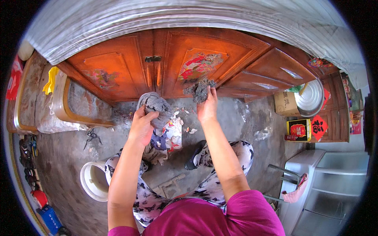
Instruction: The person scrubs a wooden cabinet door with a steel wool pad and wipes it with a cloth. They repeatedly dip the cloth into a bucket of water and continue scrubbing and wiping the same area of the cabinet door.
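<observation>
A person in a magenta top and butterfly-print trousers crouches on a rough concrete floor (236,118) before a low orange-brown wooden cabinet (165,59), both arms stretched forward. The left hand (141,126) is closed around a bunched grey cloth (154,105), fingers wrapped over its lower folds, holding it up in front of the cabinet doors. The right hand (207,107) is clamped on a tangled grey scouring pad (200,89), pressing it against the lower edge of the right-hand cabinet door, just below a worn, peeling colour picture (201,63). Torn scraps of paper (173,131) lie on the floor under the two hands. A white bucket (92,181) stands beside the person's left knee, and a wooden chair (67,102) draped in clear plastic sits to the left. At right, a cardboard box (284,103) and a metal basin (310,97) rest near a yellow carton (299,129).
</observation>
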Tool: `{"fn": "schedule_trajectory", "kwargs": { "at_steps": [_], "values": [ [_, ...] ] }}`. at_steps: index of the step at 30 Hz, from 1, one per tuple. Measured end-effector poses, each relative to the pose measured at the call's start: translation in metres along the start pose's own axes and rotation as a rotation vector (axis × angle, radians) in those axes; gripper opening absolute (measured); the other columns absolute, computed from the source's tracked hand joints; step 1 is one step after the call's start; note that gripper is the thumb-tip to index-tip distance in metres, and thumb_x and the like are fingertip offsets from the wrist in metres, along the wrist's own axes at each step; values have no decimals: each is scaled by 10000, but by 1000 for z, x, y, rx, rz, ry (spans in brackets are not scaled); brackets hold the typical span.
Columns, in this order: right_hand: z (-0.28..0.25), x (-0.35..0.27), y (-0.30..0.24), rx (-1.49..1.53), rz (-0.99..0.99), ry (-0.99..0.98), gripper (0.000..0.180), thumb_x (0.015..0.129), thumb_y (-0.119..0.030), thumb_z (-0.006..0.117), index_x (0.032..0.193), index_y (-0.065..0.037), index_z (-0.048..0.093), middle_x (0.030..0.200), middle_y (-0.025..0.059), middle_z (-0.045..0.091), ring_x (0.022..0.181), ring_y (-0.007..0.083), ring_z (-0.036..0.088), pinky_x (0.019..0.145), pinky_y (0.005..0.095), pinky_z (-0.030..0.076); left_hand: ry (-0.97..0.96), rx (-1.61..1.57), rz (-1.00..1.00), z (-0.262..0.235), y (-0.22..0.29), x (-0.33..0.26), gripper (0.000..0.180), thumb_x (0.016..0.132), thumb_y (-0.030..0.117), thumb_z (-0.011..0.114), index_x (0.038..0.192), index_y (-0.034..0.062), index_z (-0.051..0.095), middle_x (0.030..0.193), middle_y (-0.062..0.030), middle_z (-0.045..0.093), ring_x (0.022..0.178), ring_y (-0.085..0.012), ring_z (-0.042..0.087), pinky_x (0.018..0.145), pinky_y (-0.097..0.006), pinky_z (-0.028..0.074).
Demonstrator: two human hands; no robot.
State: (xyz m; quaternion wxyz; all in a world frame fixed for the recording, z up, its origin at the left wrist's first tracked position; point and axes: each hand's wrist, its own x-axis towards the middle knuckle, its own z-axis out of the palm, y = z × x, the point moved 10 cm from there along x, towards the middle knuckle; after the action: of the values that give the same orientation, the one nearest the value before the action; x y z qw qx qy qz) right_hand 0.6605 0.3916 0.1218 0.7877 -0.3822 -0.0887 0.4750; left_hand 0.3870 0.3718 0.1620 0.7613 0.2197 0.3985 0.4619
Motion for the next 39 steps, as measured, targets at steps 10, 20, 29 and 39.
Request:
{"fn": "schedule_trajectory", "kwargs": {
  "at_steps": [10, 20, 29, 39],
  "values": [
    [31, -17, -70, -176, -6, -164, 144, 1068, -125, 603, 1196, -73, 642, 1142, 38, 718, 1028, 160, 699, 908, 326, 579, 58, 135, 249, 1, 17, 2, 468, 1023, 165, 692, 1428, -5, 529, 1334, -69, 640, 1191, -171, 620, 1068, -379, 484],
    [15, -2, -82, 35, 105, 18, 195, 1024, -209, 630, 1174, -94, 680, 1087, 29, 744, 1014, 184, 702, 902, 362, 565, 106, -32, 222, 3, 3, 3, 315, 1016, 150, 617, 1318, 132, 529, 1266, -37, 664, 1231, -229, 626, 1080, -509, 488],
    [7, -8, -88, 125, 262, -27, 201, 1019, -238, 610, 1122, -80, 680, 1017, 29, 737, 893, 202, 705, 794, 357, 569, 122, -24, -21, 24, -32, 16, 261, 982, 221, 706, 1188, 99, 600, 1107, -41, 721, 982, -170, 698, 873, -359, 584],
    [-4, -6, -101, 185, 262, 16, 176, 1030, -224, 596, 1085, -79, 679, 976, 31, 729, 872, 201, 700, 785, 357, 572, 75, 956, 641, 107, 18, 7, 238, 942, 172, 753, 1127, 54, 660, 944, -53, 646, 871, -185, 629, 834, -312, 505]
  ]
}}
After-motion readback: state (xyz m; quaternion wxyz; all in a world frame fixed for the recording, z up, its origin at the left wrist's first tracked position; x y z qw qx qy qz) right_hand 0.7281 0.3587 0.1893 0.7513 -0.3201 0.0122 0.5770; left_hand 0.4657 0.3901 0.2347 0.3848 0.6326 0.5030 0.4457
